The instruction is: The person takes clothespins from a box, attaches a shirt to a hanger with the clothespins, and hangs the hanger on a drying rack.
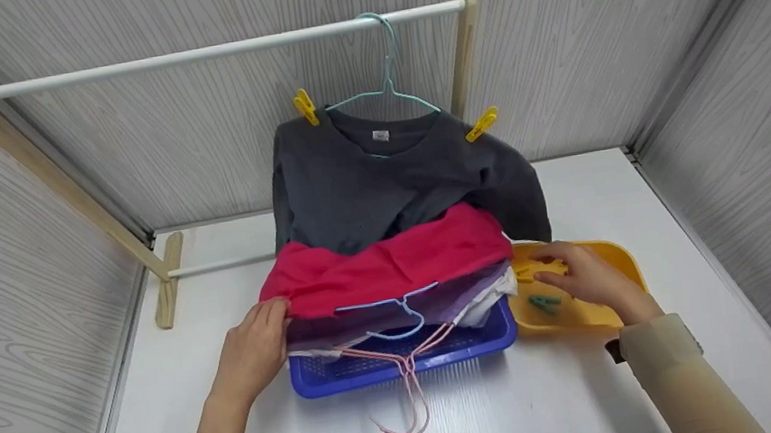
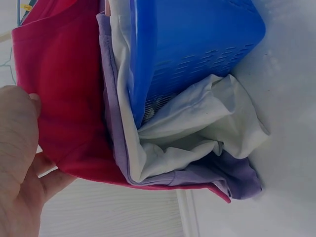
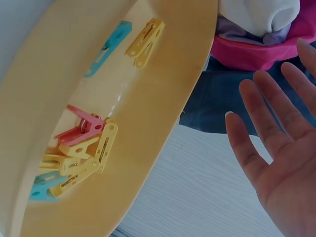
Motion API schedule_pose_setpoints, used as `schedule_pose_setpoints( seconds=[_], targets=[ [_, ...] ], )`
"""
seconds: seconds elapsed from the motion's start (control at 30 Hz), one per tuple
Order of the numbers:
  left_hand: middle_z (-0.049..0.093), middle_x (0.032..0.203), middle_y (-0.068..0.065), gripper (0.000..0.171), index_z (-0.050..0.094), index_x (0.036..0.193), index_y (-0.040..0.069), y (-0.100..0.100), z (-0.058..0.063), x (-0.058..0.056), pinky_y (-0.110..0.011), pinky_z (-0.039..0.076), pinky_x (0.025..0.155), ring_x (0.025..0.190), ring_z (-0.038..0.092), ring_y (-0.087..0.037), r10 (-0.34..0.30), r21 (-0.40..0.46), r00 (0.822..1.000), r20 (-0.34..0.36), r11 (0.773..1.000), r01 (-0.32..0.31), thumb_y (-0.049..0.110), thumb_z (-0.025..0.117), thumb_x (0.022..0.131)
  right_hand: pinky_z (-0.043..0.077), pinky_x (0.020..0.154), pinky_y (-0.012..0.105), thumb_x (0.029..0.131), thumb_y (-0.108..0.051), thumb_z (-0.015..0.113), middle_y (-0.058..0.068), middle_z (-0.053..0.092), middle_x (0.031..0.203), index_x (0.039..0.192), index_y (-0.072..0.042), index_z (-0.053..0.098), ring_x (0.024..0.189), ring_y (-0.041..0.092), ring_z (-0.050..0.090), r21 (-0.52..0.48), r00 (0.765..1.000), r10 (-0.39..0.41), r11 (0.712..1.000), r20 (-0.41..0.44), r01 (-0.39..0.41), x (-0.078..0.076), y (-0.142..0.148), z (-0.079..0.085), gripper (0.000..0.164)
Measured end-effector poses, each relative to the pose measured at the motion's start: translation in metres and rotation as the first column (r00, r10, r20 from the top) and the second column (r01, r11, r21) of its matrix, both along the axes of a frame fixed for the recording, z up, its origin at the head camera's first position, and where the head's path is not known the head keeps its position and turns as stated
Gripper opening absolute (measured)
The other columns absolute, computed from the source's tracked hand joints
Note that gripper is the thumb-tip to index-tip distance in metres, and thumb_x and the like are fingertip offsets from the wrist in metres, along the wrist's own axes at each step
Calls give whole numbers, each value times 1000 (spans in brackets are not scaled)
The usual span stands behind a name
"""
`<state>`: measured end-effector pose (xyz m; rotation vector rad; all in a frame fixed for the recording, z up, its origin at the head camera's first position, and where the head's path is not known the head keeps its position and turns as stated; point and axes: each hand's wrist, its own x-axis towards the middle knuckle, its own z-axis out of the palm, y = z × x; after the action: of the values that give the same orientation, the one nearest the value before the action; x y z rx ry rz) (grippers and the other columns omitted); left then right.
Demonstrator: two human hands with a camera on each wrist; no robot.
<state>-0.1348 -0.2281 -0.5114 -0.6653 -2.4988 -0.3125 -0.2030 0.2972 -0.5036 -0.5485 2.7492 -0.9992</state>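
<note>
My left hand (image 1: 251, 351) pinches the left edge of a red shirt (image 1: 391, 260), thumb in front and fingers behind in the left wrist view. A light blue hanger (image 1: 404, 310) sits at its near edge. Beneath it lie a purple garment (image 2: 118, 143) and a white garment (image 2: 197, 108), draped over a blue basket (image 1: 405, 372). My right hand (image 1: 588, 276) is over the yellow basin (image 1: 632, 274) in the head view; its fingers are spread and hold nothing in the right wrist view. Clothespins lie inside, including a red clothespin (image 3: 81, 128) and a teal clothespin (image 3: 108, 49).
Behind, a dark grey shirt (image 1: 381, 180) hangs by a green hanger (image 1: 389, 83) from a white rail (image 1: 189, 58), with yellow clothespins (image 1: 306, 107) at its shoulders. A pink hanger (image 1: 409, 383) juts over the basket's near rim. The rack's wooden leg (image 1: 73, 188) stands left; patterned walls enclose the table.
</note>
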Motion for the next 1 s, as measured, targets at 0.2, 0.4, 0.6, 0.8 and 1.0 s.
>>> schedule_pose_setpoints(
  seconds=[0.2,0.4,0.6,0.8,1.0],
  targets=[
    [63,77,-16,14,52,101,-1,2,3,-3,-47,51,49,69,64,-34,13,15,1000,7,1000,-13,7,61,95,57,65,35,94,-33,67,21,62,119,127,-2,62,100,33,59,62,992,-26,998,121,19,-9,5,-1,46],
    [62,72,-16,19,52,104,-1,2,3,-5,-46,50,46,62,63,-35,24,22,1000,-3,999,-24,5,66,92,57,63,42,95,-34,67,19,60,116,130,0,59,66,25,61,96,974,-53,995,222,32,-19,10,-8,50],
    [65,75,-17,22,57,108,-1,2,4,-6,-44,52,49,62,65,-34,23,47,1000,20,999,-24,4,69,90,56,61,48,95,-31,67,19,59,112,130,1,58,51,22,60,125,958,-41,992,283,5,-27,11,-14,48],
    [67,78,-16,19,60,108,-1,0,5,-7,-45,55,55,65,68,-33,28,78,997,71,996,-33,6,68,92,56,59,48,94,-21,69,19,60,110,128,4,56,55,30,63,185,943,-7,981,334,-58,-37,9,-17,45],
    [68,80,-15,17,62,108,0,0,6,-6,-44,55,56,67,69,-32,16,111,996,88,993,-25,5,66,93,56,62,46,93,-21,70,16,63,105,127,2,58,67,35,65,294,924,-26,951,382,-95,-39,4,-22,43]
  ],
)
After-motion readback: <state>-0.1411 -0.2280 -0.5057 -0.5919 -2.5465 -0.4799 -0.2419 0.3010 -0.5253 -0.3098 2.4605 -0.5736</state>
